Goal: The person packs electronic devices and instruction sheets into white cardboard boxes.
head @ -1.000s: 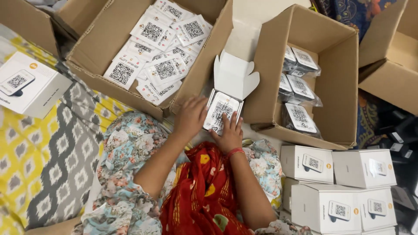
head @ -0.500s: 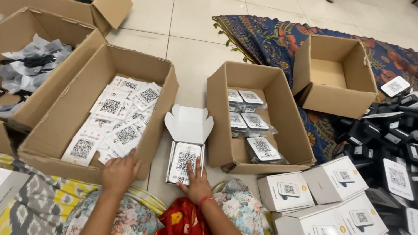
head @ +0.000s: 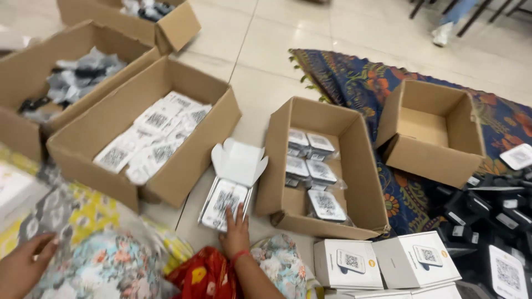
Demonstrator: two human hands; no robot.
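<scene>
Small white carton (head: pixel 226 200) lies on the tiled floor (head: pixel 260 83) between two brown cardboard boxes, its scalloped lid flap (head: pixel 238 161) folded back and upright. A white card with a black square code sits on top of its contents. Right hand (head: pixel 235 232), red band at the wrist, rests on the carton's near edge, fingers extended flat and loosely spread, gripping nothing. Left hand (head: pixel 23 267) is at the lower left edge of view, well apart from the carton, over the yellow and grey patterned cloth (head: pixel 83 210); blurred, fingers appear loosely curled and empty.

Left cardboard box (head: pixel 188 160) holds loose white flat packets with black codes. Right cardboard box (head: pixel 354 182) holds black devices with white coded faces, wrapped in clear plastic. Closed white square cartons (head: pixel 382 266) are stacked at lower right. An empty cardboard box (head: pixel 438 160) stands on a dark blue floral rug (head: pixel 354 83)
</scene>
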